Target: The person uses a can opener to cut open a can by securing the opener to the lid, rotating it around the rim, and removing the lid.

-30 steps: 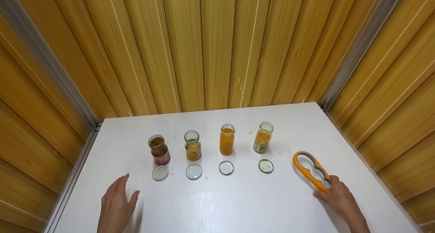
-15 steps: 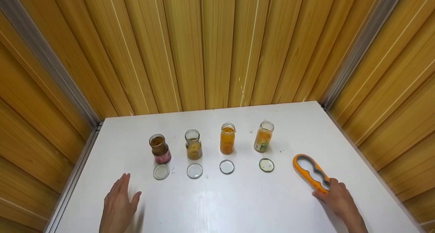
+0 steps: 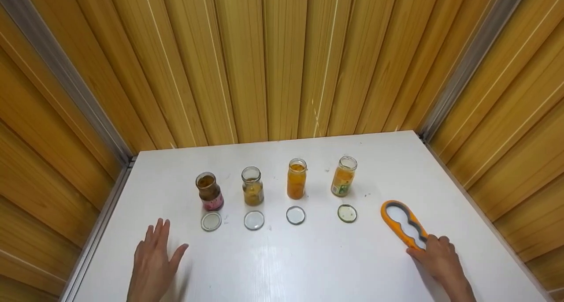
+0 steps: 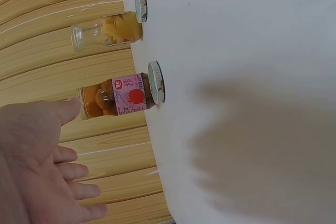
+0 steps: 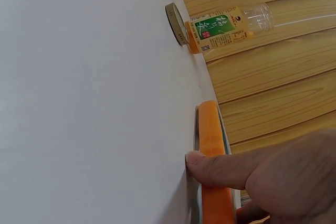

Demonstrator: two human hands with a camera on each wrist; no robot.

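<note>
On the right of the table, my right hand (image 3: 438, 255) pinches the near end of an orange and grey jar opener (image 3: 398, 225), thumb on one side. In the right wrist view the jar opener (image 5: 211, 129) lies close to the white surface. My left hand (image 3: 152, 264) hangs over the table at the left, fingers straight and thumb spread, holding nothing. Nearest to it are a brown jar with a pink label (image 3: 210, 194) and its lid (image 3: 211, 221). The left wrist view shows that labelled jar (image 4: 118, 97) beyond the thumb.
Along the back stand three more uncapped jars: one with pale yellow fruit (image 3: 253, 192), one with orange contents (image 3: 296, 183), and one with a green label (image 3: 343, 180). Lids (image 3: 254, 220) lie in front of them. Wood-patterned walls (image 3: 282, 64) enclose the white table (image 3: 273, 266).
My left hand's fingers have straightened and spread a little. The far end of the jar opener has dropped slightly, with my right hand still gripping it. The jars and lids stay put.
</note>
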